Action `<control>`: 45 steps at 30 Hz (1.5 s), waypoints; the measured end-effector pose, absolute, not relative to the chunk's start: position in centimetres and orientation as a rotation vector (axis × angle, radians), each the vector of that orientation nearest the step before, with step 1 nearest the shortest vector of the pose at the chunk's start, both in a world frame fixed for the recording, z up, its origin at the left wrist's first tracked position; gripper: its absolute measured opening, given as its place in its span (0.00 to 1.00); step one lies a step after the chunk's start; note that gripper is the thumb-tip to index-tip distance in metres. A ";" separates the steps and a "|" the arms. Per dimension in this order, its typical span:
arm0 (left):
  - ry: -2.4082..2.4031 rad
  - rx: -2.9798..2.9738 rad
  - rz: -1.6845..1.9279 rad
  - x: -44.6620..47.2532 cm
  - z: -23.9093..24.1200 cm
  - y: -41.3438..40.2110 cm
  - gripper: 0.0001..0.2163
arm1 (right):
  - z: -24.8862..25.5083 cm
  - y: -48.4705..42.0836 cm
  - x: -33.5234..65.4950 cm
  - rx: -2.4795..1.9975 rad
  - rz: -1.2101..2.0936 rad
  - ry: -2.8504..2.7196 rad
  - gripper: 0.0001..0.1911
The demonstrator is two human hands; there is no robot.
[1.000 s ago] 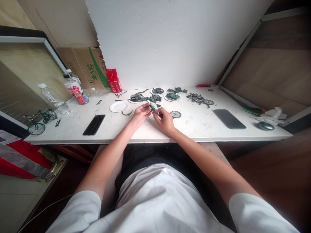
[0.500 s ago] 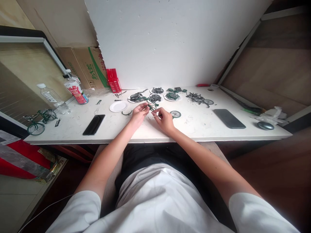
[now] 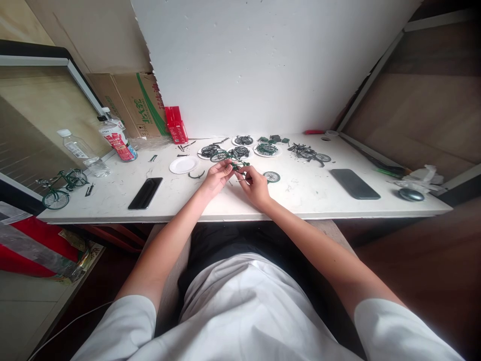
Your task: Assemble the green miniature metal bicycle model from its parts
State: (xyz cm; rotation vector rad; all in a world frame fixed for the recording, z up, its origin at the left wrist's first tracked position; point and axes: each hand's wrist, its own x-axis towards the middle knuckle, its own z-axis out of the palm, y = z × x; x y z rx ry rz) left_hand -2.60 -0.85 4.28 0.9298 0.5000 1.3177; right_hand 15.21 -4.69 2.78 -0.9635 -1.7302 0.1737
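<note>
Care looks to be the word for the small green bicycle frame (image 3: pixel 242 163), which sits between two hands, left of the loose wheel (image 3: pixel 271 177) on the table (image 3: pixel 300 198) and slightly farther from the person. From where I stand it seems light enough for a pinch to bear, fairly stiff along its main tubes, and easily bent or snapped where the rods get thinnest; being so slim, it could also twist in damp fingers. I'd take hold at a thick joint near its middle and spare the ends. The left hand (image 3: pixel 218 176), farther left of the loose wheel, has thumb and fingers pressed together on one end of the frame. The right hand (image 3: pixel 254 183), just left of that wheel, has thumb and forefinger curled in close at the other end; whether they clasp the tubing, some tiny part or nothing, I cannot tell. Fingers cover much of the frame, and metal or plastic is anyone's guess. A spoked wheel (image 3: pixel 219 156) peeks out past the left hand, well left of the loose one; it may be fixed to the frame or belong to the heap of dark parts (image 3: pixel 208 149) beyond.
</note>
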 end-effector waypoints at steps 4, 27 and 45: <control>0.536 0.894 1.380 -2.6 4.3 -0.7 0.14 | 2.8 -4.6 15.2 -1.015 0.123 -1.756 0.20; 0.574 0.880 1.443 -2.2 4.0 -0.7 0.11 | 2.8 -4.3 15.4 -0.879 0.186 -1.728 0.22; 0.704 0.959 1.581 -1.8 3.7 -0.6 0.20 | 2.8 -4.3 15.2 -0.966 0.167 -1.677 0.20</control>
